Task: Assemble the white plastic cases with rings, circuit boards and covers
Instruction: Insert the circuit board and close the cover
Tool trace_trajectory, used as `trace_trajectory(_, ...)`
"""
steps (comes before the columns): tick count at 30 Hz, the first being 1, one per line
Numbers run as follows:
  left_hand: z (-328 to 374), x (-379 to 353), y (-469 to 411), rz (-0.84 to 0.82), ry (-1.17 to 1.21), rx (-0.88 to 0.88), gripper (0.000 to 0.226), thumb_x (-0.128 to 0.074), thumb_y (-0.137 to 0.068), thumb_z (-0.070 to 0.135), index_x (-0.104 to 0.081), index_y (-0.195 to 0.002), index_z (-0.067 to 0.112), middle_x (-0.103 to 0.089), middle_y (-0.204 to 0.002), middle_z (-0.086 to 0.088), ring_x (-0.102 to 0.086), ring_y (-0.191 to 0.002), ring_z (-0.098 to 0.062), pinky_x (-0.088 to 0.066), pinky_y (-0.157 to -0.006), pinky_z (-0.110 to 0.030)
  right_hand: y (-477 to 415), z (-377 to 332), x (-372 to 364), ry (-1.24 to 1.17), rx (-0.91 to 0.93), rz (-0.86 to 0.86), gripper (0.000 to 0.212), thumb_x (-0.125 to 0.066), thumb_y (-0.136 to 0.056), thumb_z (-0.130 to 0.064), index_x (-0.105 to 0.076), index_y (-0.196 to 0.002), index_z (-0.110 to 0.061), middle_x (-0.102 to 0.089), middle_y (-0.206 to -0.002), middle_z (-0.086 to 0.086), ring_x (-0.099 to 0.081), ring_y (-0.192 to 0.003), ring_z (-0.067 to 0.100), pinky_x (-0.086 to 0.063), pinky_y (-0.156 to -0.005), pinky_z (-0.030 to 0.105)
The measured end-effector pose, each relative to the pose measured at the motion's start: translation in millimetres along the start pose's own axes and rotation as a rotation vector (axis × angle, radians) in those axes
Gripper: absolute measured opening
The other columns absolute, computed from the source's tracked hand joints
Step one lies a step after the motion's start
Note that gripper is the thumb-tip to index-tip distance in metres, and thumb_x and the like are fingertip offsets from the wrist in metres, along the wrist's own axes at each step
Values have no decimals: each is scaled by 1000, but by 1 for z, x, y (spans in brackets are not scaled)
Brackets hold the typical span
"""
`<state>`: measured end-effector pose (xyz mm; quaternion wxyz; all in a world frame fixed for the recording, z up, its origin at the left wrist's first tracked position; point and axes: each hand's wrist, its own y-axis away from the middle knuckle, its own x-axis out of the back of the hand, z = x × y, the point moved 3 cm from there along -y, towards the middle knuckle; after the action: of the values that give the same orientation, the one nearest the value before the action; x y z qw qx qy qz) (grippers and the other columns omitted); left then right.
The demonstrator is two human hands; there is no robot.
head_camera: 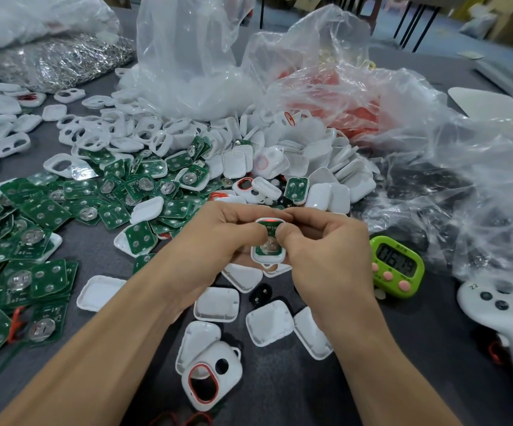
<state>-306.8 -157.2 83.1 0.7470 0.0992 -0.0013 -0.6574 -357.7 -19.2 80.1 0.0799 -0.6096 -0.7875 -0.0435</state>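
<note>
A white case (pixel 268 256) is held upright between the fingers (pixel 283 232) of both hands, with its open side turned to the camera. A green circuit board (pixel 269 249) with a round metal contact is seated inside it, and a red ring (pixel 270 222) is seen at its top end. Loose circuit boards (pixel 33 226) are heaped left of the fingers. Empty white covers (pixel 216 304) are scattered flat below the fingers, and a ringed front case (pixel 210 379) is laid nearer still.
</note>
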Motion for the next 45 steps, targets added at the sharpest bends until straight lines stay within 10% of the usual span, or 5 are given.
trace_trajectory(5,0,-1,1,30,70,31,41,-46,-91,-14,-81,-103,4,-75,-72,-9,-69,-56,-12,-55,-53,-19,-3,6,-2,-47,-75,-72,19,-68,-75,-28,-79,-89,-34,-79,-81,-7,-78,-80,17,-63,-80,46)
trace_trajectory(31,-4,1,-3,91,169,95,32,-53,-96,-6,-80,-105,7,-78,-90,-15,-76,-74,-22,-64,-66,-32,-9,-8,13,-44,-71,-96,22,-73,-73,-22,-78,-94,-26,-80,-87,-5,-77,-82,16,-63,-75,38)
trace_trajectory(39,2,7,0,132,266,127,27,-52,-97,-5,-76,-107,3,-77,-103,-22,-77,-91,-33,-63,-61,-29,-25,-41,73,653,155,184,27,-71,-86,-10,-78,-81,-35,-69,-67,-22,-63,-69,-11,-44,-62,3)
trace_trajectory(45,3,8,2,134,232,124,25,-56,-96,-7,-74,-112,2,-77,-106,-22,-77,-93,-33,-63,-63,-27,-16,-51,61,1084,33,-124,12,-82,-78,-33,-75,-86,-38,-70,-100,-7,-61,-99,16,-50,-93,31)
